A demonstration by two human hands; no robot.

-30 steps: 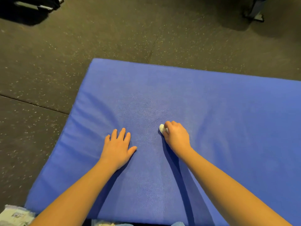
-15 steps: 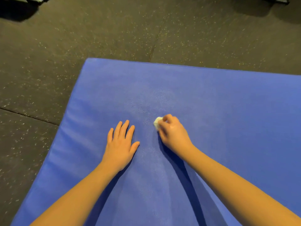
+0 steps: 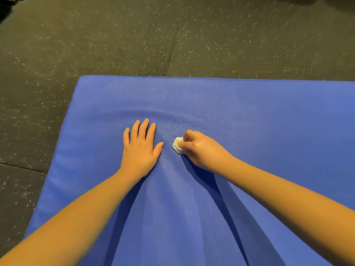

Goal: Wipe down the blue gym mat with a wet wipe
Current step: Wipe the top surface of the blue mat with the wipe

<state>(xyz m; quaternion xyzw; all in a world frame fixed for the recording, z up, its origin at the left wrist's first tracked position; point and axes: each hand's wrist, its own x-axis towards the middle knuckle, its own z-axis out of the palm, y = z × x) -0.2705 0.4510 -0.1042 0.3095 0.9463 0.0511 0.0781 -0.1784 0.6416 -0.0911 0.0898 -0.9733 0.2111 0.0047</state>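
On blue mat [image 3: 249, 121]: right hand [image 3: 201, 148] pinches wipe [image 3: 177, 144] (no writing visible).

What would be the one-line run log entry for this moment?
left hand: flat on blue mat | right hand: grips balled wet wipe against mat | stage: wiping

Dark rubber floor [image 3: 115, 45], flecked with pale specks, spreads beyond the fingers [image 3: 143, 129] and to their left. A long seam [image 3: 172, 45] runs away ahead of them. A second seam [image 3: 21, 167] crosses well to their left.
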